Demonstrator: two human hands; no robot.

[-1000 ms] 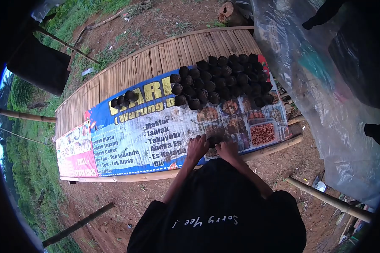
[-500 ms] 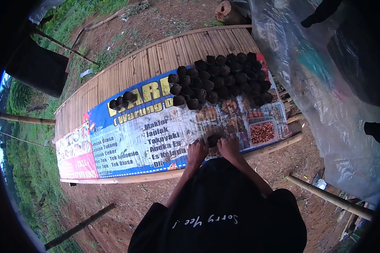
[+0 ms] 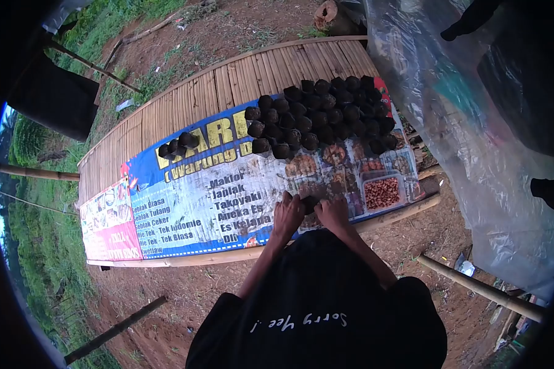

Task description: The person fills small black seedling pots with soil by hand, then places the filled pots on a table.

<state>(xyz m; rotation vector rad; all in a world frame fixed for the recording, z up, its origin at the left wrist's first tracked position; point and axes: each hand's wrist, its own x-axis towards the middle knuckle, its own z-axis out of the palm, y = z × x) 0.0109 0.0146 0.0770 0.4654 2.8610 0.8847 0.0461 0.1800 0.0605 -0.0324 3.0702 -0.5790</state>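
Between my two hands is a small black seedling bag, close to the front edge of the table. My left hand grips its left side with bent fingers, and my right hand closes on the opposite side. What the bag contains cannot be made out. To the right of my right hand, a clear plastic tub holds reddish seeds. Beyond my hands, several black seedling bags stand packed in rows, some showing dark soil.
A printed banner covers much of the bamboo table. Another small group of seedling bags stands at the far left. Clear plastic sheeting hangs along the right side. Bamboo poles stick out near the table.
My left hand has shifted slightly up and its fingers have moved along the bag's side. The right hand has barely moved, and the bags in rows stay where they were.
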